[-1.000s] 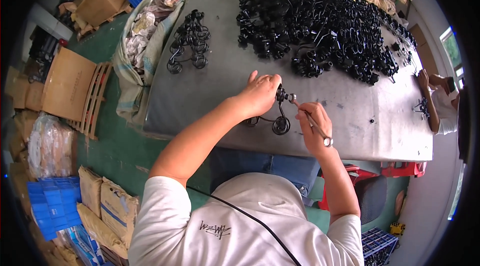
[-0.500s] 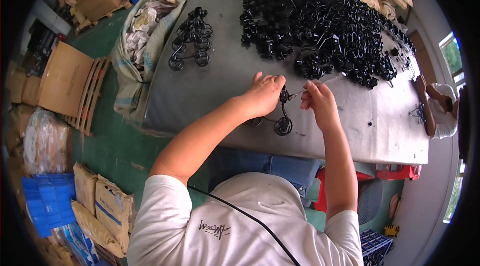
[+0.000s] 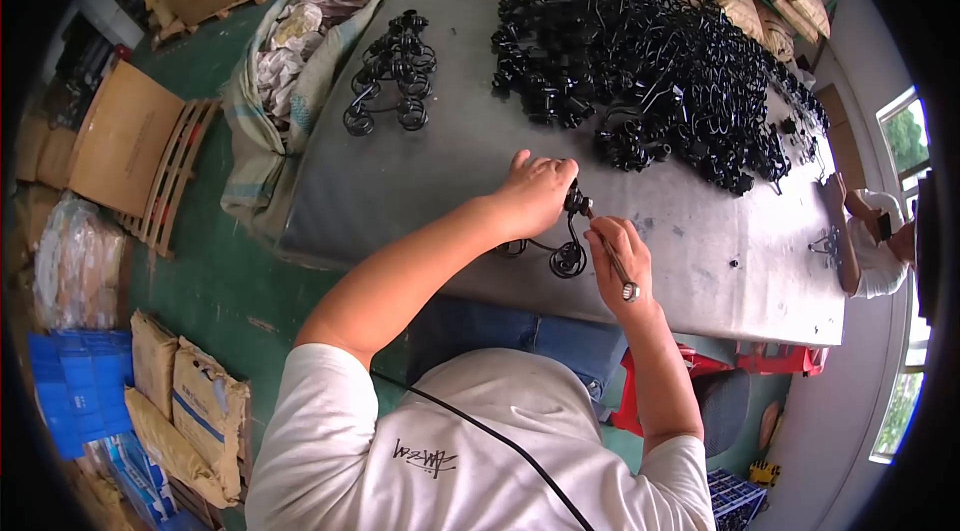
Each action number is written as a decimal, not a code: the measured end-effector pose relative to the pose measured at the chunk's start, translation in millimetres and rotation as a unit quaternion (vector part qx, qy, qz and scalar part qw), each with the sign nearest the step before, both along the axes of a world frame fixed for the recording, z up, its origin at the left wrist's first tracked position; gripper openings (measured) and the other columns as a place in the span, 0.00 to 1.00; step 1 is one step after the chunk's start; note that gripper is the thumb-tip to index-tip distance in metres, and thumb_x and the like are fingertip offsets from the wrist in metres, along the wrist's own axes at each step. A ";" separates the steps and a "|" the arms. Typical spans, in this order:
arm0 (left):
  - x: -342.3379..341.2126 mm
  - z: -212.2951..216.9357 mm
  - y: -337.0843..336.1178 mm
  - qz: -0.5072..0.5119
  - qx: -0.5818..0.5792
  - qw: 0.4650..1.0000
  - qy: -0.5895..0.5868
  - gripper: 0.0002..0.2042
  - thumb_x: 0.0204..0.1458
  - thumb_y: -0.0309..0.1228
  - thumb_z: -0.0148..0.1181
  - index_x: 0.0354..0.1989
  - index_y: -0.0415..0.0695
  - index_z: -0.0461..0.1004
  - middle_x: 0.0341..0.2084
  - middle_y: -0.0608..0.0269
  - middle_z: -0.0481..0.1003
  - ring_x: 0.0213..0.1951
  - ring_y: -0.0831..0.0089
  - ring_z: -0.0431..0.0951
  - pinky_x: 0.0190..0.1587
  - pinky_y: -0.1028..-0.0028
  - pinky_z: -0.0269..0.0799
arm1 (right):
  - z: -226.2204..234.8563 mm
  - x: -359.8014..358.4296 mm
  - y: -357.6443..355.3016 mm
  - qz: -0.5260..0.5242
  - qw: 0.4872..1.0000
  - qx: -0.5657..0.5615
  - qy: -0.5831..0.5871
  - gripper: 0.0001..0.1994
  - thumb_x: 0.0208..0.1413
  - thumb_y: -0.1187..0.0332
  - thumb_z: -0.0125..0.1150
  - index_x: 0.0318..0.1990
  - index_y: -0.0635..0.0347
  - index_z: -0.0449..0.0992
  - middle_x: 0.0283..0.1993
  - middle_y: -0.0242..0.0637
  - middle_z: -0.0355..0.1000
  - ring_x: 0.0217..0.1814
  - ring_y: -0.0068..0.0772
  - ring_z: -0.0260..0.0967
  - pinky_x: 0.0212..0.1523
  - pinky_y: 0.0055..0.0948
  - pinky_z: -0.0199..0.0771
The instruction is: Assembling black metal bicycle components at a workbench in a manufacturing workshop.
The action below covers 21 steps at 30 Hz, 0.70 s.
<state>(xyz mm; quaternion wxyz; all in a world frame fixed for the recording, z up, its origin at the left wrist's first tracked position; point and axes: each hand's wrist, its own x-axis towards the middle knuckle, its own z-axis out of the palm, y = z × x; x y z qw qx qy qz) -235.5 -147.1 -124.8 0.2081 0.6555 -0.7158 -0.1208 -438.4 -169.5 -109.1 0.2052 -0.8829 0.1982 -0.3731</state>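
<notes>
My left hand (image 3: 538, 193) is closed round the upper end of a black bent-wire part (image 3: 568, 258) with coiled loops, holding it above the near edge of the table. Just right of that hand, a dark knob-like fitting (image 3: 578, 201) shows on the part. My right hand (image 3: 621, 266) grips a metal wrench (image 3: 624, 279), whose ring-shaped end points toward me while its other end reaches up to the fitting. Fingers hide much of the wrench and where it meets the part.
A large heap of black wire parts (image 3: 650, 71) covers the table's far right. A smaller group (image 3: 392, 76) lies far left on the grey table (image 3: 455, 131). Beside the table stands a woven sack (image 3: 255, 131) of crumpled paper. Another person (image 3: 875, 241) is at the right edge.
My right hand has moved down toward me and turned, so the wrench now slants along the palm with its ring end showing. My left hand still holds the wire part in nearly the same place.
</notes>
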 end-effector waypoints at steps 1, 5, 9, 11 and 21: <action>-1.0 -0.3 -0.7 0.001 -0.005 1.000 0.002 0.14 0.50 0.21 0.54 0.46 0.40 0.64 0.41 0.53 0.75 0.52 0.54 0.74 0.60 0.52 0.57 | 1.9 0.8 -1.4 0.002 1.000 -0.024 0.005 0.10 0.56 0.79 0.62 0.45 0.63 0.71 0.36 0.44 0.74 0.33 0.44 0.75 0.35 0.35 0.75; -1.5 1.1 -3.3 -0.008 -0.010 1.000 0.003 0.15 0.48 0.21 0.56 0.45 0.41 0.65 0.41 0.54 0.75 0.52 0.55 0.74 0.60 0.53 0.58 | 1.5 9.4 -10.2 -0.072 0.972 0.219 -0.033 0.07 0.65 0.69 0.57 0.43 0.64 0.72 0.30 0.38 0.73 0.26 0.31 0.74 0.31 0.29 0.73; -1.1 9.0 -0.2 0.003 -0.009 1.000 0.001 0.16 0.47 0.21 0.58 0.46 0.42 0.65 0.42 0.55 0.75 0.53 0.56 0.73 0.61 0.52 0.57 | 4.3 17.4 -65.8 -0.059 0.861 0.493 -0.109 0.11 0.67 0.62 0.55 0.40 0.62 0.73 0.27 0.33 0.72 0.25 0.26 0.71 0.27 0.25 0.69; -1.4 12.7 4.5 0.017 -0.004 1.000 -0.004 0.17 0.47 0.22 0.58 0.47 0.44 0.66 0.45 0.54 0.75 0.55 0.57 0.72 0.63 0.51 0.56 | -11.7 19.6 -88.6 0.024 0.742 0.666 -0.069 0.14 0.68 0.57 0.53 0.37 0.58 0.73 0.25 0.28 0.70 0.23 0.22 0.66 0.24 0.22 0.64; 16.3 37.2 52.9 0.091 -0.210 0.973 0.027 0.19 0.40 0.19 0.60 0.44 0.43 0.70 0.36 0.53 0.72 0.37 0.50 0.75 0.41 0.58 0.73 | -8.8 -51.2 -58.8 -0.224 0.946 0.196 0.132 0.13 0.63 0.63 0.56 0.30 0.62 0.68 0.22 0.41 0.67 0.23 0.38 0.63 0.27 0.36 0.63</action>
